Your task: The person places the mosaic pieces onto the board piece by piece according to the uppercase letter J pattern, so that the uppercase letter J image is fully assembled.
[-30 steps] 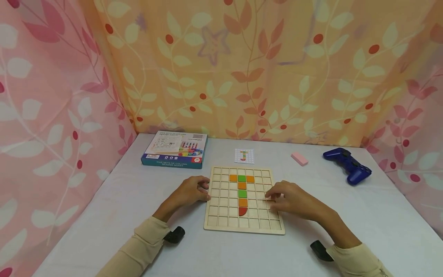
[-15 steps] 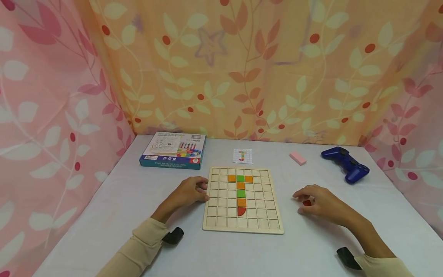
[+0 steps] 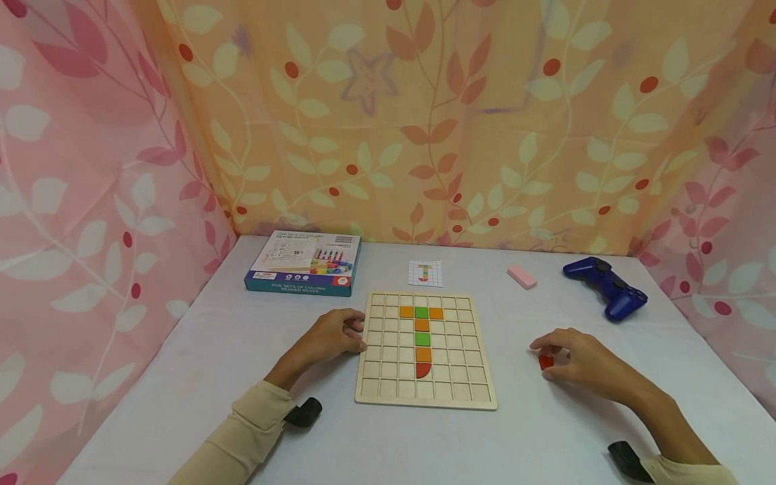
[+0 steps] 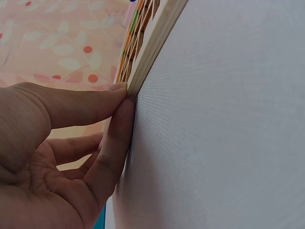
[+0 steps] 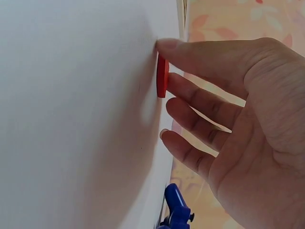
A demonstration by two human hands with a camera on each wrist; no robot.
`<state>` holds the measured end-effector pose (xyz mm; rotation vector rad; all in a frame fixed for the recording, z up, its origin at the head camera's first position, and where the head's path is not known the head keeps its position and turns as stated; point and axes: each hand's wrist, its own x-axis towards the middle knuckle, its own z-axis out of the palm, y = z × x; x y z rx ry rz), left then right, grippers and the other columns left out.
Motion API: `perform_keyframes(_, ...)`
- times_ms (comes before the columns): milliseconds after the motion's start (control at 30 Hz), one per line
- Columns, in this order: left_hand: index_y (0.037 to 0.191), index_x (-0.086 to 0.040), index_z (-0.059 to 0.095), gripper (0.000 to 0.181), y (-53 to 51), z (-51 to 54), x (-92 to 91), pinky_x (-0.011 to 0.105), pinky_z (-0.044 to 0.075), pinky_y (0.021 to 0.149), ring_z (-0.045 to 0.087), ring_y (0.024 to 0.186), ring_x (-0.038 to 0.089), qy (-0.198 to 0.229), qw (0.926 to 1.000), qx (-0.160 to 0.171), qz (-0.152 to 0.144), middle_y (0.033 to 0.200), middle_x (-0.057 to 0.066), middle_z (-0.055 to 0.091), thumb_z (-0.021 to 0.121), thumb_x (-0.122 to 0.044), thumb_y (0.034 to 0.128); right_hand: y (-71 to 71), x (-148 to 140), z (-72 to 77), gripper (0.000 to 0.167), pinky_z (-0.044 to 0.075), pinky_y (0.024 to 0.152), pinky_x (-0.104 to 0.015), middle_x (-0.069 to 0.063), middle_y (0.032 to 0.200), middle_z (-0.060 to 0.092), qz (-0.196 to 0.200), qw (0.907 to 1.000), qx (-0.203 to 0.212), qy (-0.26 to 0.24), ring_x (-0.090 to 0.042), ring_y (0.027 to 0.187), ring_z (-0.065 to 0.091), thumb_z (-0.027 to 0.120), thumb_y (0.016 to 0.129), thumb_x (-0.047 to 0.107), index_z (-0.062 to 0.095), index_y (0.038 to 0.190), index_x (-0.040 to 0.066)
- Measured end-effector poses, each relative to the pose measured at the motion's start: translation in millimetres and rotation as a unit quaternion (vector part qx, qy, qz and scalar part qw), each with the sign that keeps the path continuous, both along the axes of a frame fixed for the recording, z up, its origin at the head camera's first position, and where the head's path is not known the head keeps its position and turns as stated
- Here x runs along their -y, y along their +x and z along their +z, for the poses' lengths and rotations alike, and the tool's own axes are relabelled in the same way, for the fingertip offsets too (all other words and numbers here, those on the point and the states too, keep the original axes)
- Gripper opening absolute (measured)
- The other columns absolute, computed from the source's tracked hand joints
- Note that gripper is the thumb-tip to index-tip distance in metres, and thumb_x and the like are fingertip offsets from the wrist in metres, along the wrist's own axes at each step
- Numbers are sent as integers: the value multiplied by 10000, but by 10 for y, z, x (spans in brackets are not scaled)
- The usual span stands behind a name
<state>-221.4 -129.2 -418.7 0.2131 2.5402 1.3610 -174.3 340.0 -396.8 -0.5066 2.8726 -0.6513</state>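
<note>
A wooden grid board [image 3: 394, 391] lies flat on the white table. Set in its cells are orange tiles [image 3: 422, 354], green tiles [image 3: 422, 339] and a rounded red tile [image 3: 422, 370], forming a T with a curved foot. My left hand [image 3: 330, 335] pinches the board's left edge; in the left wrist view the thumb [image 4: 90, 102] lies at the edge's top corner, with a finger against its side. Right of the board, my right hand [image 3: 576, 357] has thumb and index finger around a loose red tile [image 3: 545, 362]. That loose red tile [image 5: 162, 76] appears edge-on, at the tabletop.
A small pattern card [image 3: 426, 273] lies behind the board. To its left is a boxed toy set [image 3: 303, 263]. A pink eraser-like block [image 3: 522, 277] and a blue game controller [image 3: 606, 288] lie at the back right. Patterned curtains [image 3: 376, 135] surround the table.
My right hand has moved from the board's right edge out to the right and slightly nearer, carrying the loose red tile along. The left hand keeps its place on the board.
</note>
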Motion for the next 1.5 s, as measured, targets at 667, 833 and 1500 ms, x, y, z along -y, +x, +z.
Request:
perform_keyframes(667, 1385, 25, 639, 574, -1, 5, -7, 304, 584, 855, 658, 946, 168, -13, 10000, 25, 24, 1100, 69, 664, 852, -2, 853, 4, -93, 5, 220, 510, 759, -258, 79, 1025, 682, -2, 9998, 195, 48, -122, 916, 555, 807, 861, 154, 805, 1079, 188)
perform_keyframes(833, 1388, 27, 636, 574, 8, 14, -7, 309, 586, 863, 659, 953, 172, 10, 10000, 38, 22, 1103, 72, 661, 850, -6, 856, 0, -106, -2, 212, 498, 749, -259, 82, 1025, 672, 79, 9999, 63, 117, -97, 901, 538, 839, 877, 228, 801, 1080, 182)
perform_keyframes(1500, 1396, 19, 631, 576, 0, 11, 1, 310, 585, 873, 654, 962, 176, 8, 9999, 110, 40, 1116, 77, 660, 851, -18, 864, -198, 742, 13, 212, 528, 836, -282, 147, 1003, 692, 958, 9941, -230, -458, -119, 971, 581, 859, 887, 311, 808, 1064, 205)
